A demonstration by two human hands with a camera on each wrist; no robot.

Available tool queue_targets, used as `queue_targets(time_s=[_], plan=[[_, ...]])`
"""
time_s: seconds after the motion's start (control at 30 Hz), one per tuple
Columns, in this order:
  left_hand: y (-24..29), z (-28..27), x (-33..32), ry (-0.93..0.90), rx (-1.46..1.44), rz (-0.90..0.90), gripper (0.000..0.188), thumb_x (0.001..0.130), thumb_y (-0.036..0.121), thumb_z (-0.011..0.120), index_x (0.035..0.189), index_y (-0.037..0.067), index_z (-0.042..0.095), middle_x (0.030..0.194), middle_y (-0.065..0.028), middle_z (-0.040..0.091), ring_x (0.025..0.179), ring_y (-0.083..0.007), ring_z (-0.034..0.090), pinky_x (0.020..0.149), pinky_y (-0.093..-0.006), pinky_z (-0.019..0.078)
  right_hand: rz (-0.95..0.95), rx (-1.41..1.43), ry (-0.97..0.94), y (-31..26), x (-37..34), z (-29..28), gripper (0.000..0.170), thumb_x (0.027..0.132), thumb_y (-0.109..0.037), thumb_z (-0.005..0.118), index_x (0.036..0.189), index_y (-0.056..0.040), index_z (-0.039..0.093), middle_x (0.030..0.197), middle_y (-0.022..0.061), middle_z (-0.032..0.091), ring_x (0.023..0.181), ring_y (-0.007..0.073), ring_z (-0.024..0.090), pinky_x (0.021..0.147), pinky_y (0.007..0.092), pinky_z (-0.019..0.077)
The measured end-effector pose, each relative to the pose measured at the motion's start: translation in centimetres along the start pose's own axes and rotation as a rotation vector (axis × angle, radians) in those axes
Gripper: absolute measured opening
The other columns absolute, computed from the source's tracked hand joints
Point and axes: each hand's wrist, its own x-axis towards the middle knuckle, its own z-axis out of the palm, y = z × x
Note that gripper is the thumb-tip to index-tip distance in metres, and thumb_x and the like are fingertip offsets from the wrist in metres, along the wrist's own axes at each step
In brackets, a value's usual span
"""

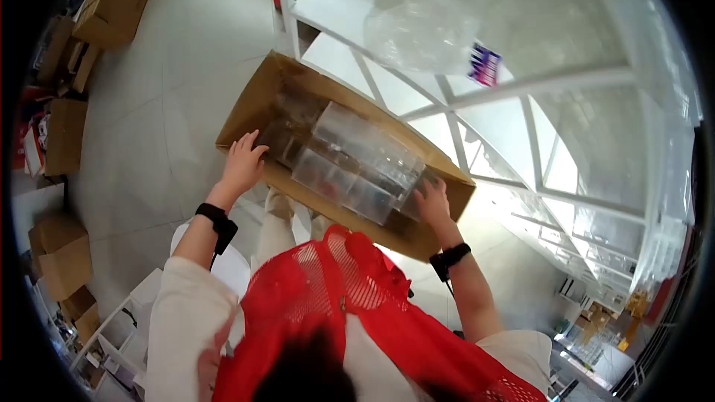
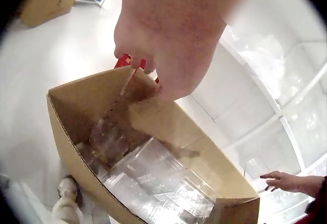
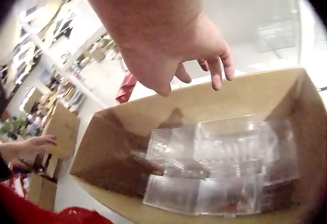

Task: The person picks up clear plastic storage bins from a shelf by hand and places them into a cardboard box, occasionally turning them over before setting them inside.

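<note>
A long open cardboard box (image 1: 249,104) is in front of me in the head view. Inside lie several clear plastic containers (image 1: 365,141), set side by side, with bare cardboard and a dim clear piece toward the left end. My left hand (image 1: 244,162) is over the box's near left rim, fingers spread and holding nothing. Over the right end, beside the containers, is my right hand (image 1: 434,202), its fingers loosely bent and pointing down. In the right wrist view the fingers of that hand (image 3: 189,55) hang above the containers with nothing between them.
White shelving (image 1: 447,104) with clear panels runs along the far and right side, close to the box. A crumpled clear bag (image 1: 421,30) lies on it near a purple label (image 1: 484,65). Cardboard boxes (image 1: 119,0) stand on the left across the tiled floor (image 1: 186,52).
</note>
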Motion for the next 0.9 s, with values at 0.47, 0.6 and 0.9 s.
queue_targets(time_s=[0.47,0.6,0.9], plan=[[9.4,-0.7,-1.1,-0.308,0.124,0.429,0.027,0.078,0.016,0.056,0.104,0.015,0.059,0.124,-0.0095,0.046,0.125,-0.0308,0.032,0.103,-0.0522,0.0216,0.769,-0.123,-0.546,18.2,-56.6,22.1,0.025,0.09,-0.022,0.044,0.107,-0.0102,0.057,0.1,0.0148,0.06,0.091,0.029,0.058,0.072,0.0457,0.0476],[11.8,-1.4,0.7,-0.356,0.146,0.456,0.025,0.078,0.016,0.055,0.103,0.014,0.058,0.124,-0.0091,0.046,0.124,-0.0315,0.032,0.103,-0.051,0.0235,0.946,0.278,-0.492,8.5,-60.9,25.5,0.023,0.09,-0.022,0.043,0.102,-0.0086,0.057,0.094,0.0154,0.06,0.086,0.03,0.057,0.07,0.0462,0.0466],[26.5,5.6,4.6,-0.193,0.219,0.899,0.02,0.079,0.016,0.051,0.095,0.009,0.06,0.106,-0.0147,0.051,0.104,-0.0346,0.043,0.088,-0.0477,0.0349,1.1,0.837,-0.082,7.8,-55.4,24.1,0.022,0.089,-0.021,0.043,0.09,-0.005,0.058,0.082,0.0166,0.059,0.075,0.0323,0.055,0.066,0.0471,0.0445]])
